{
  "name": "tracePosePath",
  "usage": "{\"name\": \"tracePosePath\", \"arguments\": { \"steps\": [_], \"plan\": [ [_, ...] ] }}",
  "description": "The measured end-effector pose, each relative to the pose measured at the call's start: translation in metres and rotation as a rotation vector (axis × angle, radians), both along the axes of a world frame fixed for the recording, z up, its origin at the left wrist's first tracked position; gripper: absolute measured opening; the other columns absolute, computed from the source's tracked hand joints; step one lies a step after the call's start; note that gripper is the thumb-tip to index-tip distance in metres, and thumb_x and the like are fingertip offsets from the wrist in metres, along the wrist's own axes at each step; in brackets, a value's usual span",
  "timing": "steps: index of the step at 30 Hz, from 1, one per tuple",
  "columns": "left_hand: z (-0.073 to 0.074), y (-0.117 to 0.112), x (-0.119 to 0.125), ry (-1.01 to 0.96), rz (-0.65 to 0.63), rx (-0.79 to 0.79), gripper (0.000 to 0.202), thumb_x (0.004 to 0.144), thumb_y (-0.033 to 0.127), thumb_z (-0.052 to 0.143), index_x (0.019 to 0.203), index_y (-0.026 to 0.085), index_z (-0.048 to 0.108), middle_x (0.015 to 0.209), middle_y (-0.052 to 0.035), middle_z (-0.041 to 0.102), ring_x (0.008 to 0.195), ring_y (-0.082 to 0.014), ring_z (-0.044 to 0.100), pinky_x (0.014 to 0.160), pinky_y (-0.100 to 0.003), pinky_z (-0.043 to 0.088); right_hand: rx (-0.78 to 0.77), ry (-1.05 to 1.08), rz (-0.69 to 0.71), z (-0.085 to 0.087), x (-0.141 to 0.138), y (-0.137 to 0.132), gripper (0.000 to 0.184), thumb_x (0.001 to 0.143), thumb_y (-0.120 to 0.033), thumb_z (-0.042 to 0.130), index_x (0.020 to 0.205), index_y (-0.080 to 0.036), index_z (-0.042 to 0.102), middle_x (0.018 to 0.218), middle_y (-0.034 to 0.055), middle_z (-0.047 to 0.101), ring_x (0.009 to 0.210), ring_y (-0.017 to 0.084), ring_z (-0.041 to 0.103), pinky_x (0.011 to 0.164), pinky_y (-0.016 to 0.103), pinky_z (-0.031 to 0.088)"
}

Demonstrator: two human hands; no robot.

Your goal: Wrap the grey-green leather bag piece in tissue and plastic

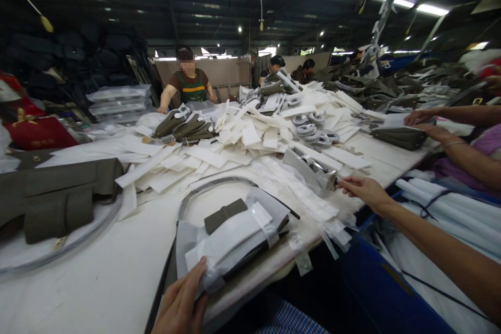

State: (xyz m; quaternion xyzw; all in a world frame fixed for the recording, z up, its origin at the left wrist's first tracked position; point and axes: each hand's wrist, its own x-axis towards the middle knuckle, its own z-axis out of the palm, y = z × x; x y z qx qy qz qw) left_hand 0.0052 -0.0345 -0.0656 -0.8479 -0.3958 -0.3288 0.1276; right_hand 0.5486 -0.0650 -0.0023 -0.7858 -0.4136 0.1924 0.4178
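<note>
My left hand (182, 300) rests at the near edge of the table, fingers laid on a wrapped bundle (235, 235) of white paper, plastic and an olive-grey leather part. My right hand (362, 190) reaches out to the right and pinches the end of a grey metal-and-leather piece (311, 167) lying among white paper strips. Its fingers are closed on that piece.
A big heap of white paper strips (254, 135) covers the white table (97, 276). Olive bag parts (58, 193) lie at the left, rolls of tape (313, 130) beyond. A co-worker's arms (450, 135) work on a bag at the right. Other people sit at the far end.
</note>
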Motion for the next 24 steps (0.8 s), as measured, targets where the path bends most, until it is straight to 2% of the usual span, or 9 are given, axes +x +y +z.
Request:
{"name": "tracePosePath", "arguments": {
  "steps": [2, 6, 9, 11, 13, 16, 18, 21, 24],
  "plan": [
    [0.002, -0.001, 0.002, -0.013, 0.006, 0.002, 0.059, 0.097, 0.015, 0.05, 0.151, 0.03, 0.033, 0.117, 0.0006, 0.07, 0.094, -0.0185, 0.068, 0.087, -0.027, 0.055, -0.045, -0.061, 0.06, 0.002, 0.006, 0.001, 0.022, 0.087, -0.038, 0.057, 0.087, -0.02, 0.069, 0.09, 0.0138, 0.074, 0.073, 0.022, 0.067, 0.064, 0.03, 0.054],
    [0.004, -0.002, 0.004, -0.039, 0.02, 0.002, 0.057, 0.097, 0.015, 0.05, 0.15, 0.029, 0.035, 0.116, -0.0001, 0.07, 0.095, -0.0184, 0.067, 0.09, -0.028, 0.054, -0.13, -0.217, 0.101, 0.007, 0.015, -0.009, 0.015, 0.083, -0.032, 0.058, 0.078, -0.021, 0.067, 0.077, 0.0106, 0.072, 0.067, 0.026, 0.067, 0.065, 0.038, 0.051],
    [0.003, -0.003, 0.005, -0.058, -0.007, -0.001, 0.051, 0.097, 0.016, 0.051, 0.146, 0.026, 0.042, 0.12, -0.0001, 0.068, 0.099, -0.0174, 0.066, 0.094, -0.026, 0.051, -0.128, -0.351, 0.165, 0.013, 0.01, -0.024, 0.015, 0.084, -0.032, 0.058, 0.088, -0.024, 0.07, 0.086, 0.0089, 0.074, 0.076, 0.028, 0.069, 0.08, 0.041, 0.05],
    [0.003, -0.003, 0.006, -0.077, -0.019, -0.017, 0.048, 0.097, 0.015, 0.051, 0.144, 0.024, 0.045, 0.123, -0.0002, 0.067, 0.103, -0.017, 0.064, 0.097, -0.026, 0.048, -0.091, -0.478, 0.262, 0.021, -0.003, -0.032, 0.017, 0.086, -0.031, 0.057, 0.095, -0.027, 0.071, 0.097, 0.0082, 0.075, 0.088, 0.029, 0.07, 0.088, 0.04, 0.049],
    [0.004, -0.004, 0.006, -0.096, -0.022, -0.029, 0.046, 0.097, 0.013, 0.051, 0.141, 0.022, 0.048, 0.124, -0.0007, 0.066, 0.106, -0.0169, 0.063, 0.099, -0.025, 0.047, -0.03, -0.607, 0.406, 0.032, -0.027, -0.032, 0.019, 0.088, -0.032, 0.057, 0.097, -0.028, 0.072, 0.102, 0.0074, 0.074, 0.093, 0.028, 0.07, 0.089, 0.038, 0.049],
    [0.007, -0.007, 0.009, -0.12, -0.004, -0.046, 0.043, 0.095, 0.011, 0.052, 0.137, 0.02, 0.052, 0.123, -0.002, 0.067, 0.108, -0.0171, 0.062, 0.097, -0.025, 0.049, 0.072, -0.683, 0.667, 0.052, -0.081, -0.019, 0.018, 0.092, -0.033, 0.057, 0.099, -0.027, 0.073, 0.097, 0.0062, 0.075, 0.088, 0.023, 0.07, 0.082, 0.033, 0.051],
    [0.01, -0.01, 0.011, -0.141, 0.005, -0.083, 0.044, 0.093, 0.007, 0.053, 0.135, 0.019, 0.054, 0.122, -0.0029, 0.067, 0.109, -0.0173, 0.061, 0.096, -0.025, 0.051, 0.117, -0.662, 0.871, 0.067, -0.125, -0.003, 0.017, 0.093, -0.033, 0.058, 0.098, -0.026, 0.072, 0.093, 0.0052, 0.074, 0.083, 0.018, 0.069, 0.077, 0.028, 0.05],
    [0.013, -0.013, 0.014, -0.182, 0.002, -0.154, 0.052, 0.085, -0.003, 0.054, 0.133, 0.018, 0.054, 0.123, -0.0031, 0.067, 0.11, -0.0182, 0.06, 0.096, -0.027, 0.053, 0.094, -0.605, 1.179, 0.085, -0.191, 0.028, 0.017, 0.094, -0.035, 0.057, 0.096, -0.025, 0.071, 0.086, 0.0041, 0.072, 0.076, 0.015, 0.066, 0.071, 0.024, 0.047],
    [0.014, -0.013, 0.015, -0.212, -0.006, -0.196, 0.058, 0.08, -0.007, 0.058, 0.133, 0.017, 0.053, 0.125, -0.0038, 0.067, 0.11, -0.0207, 0.059, 0.096, -0.03, 0.054, 0.069, -0.585, 1.431, 0.092, -0.25, 0.063, 0.022, 0.094, -0.038, 0.055, 0.091, -0.023, 0.071, 0.08, 0.0027, 0.07, 0.071, 0.013, 0.063, 0.068, 0.023, 0.043]
  ]
}}
